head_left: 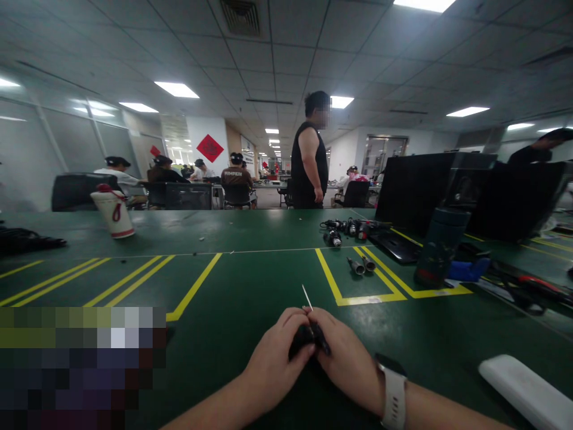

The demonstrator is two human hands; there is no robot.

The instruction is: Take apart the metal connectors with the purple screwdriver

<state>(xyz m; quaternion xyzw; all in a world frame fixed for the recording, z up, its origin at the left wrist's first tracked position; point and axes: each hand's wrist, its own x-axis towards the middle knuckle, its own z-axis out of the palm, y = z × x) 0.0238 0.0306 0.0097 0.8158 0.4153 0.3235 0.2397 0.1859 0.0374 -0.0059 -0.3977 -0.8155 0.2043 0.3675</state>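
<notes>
Both my hands meet low in the middle of the head view, over the green mat. My left hand and my right hand are closed together around a small black object. A thin silver pin sticks up and away from between my fingers. I cannot make out what the black object is. A white watch sits on my right wrist.
Small black-and-silver parts lie in a yellow-taped square, more behind it. A dark bottle, blue object and monitors stand right. A white flask stands far left, a white case near right. A person stands beyond; others sit.
</notes>
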